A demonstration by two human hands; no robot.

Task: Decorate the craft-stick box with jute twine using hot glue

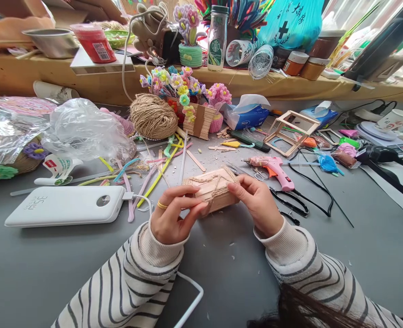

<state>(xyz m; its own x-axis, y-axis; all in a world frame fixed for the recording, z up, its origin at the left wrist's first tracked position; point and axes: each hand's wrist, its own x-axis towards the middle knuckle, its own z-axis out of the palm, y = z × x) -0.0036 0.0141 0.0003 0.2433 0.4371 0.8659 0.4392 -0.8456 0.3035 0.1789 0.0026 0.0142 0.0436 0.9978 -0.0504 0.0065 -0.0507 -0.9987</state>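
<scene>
Between my hands is a small craft-stick box (215,186), pale wood with twine (218,193) laid across its top and wound along its edges. My right hand (260,204) grips the box's right end, thumb on top and the other fingers behind. At the left end, my left hand (176,214) has its thumb and fingers closed on the front edge near the twine; whether they also pinch a strand I cannot tell. The box's underside is hidden. Just beyond my right hand lie a pink glue gun (271,169) and scissors (260,174).
A white power bank (66,207) with a cable lies left. Behind are a twine ball (153,116), pipe cleaners (160,173), a craft-stick bundle (198,120) and a wooden frame (292,132). Black-handled scissors (290,202) lie right. A cluttered shelf (167,84) runs along the back.
</scene>
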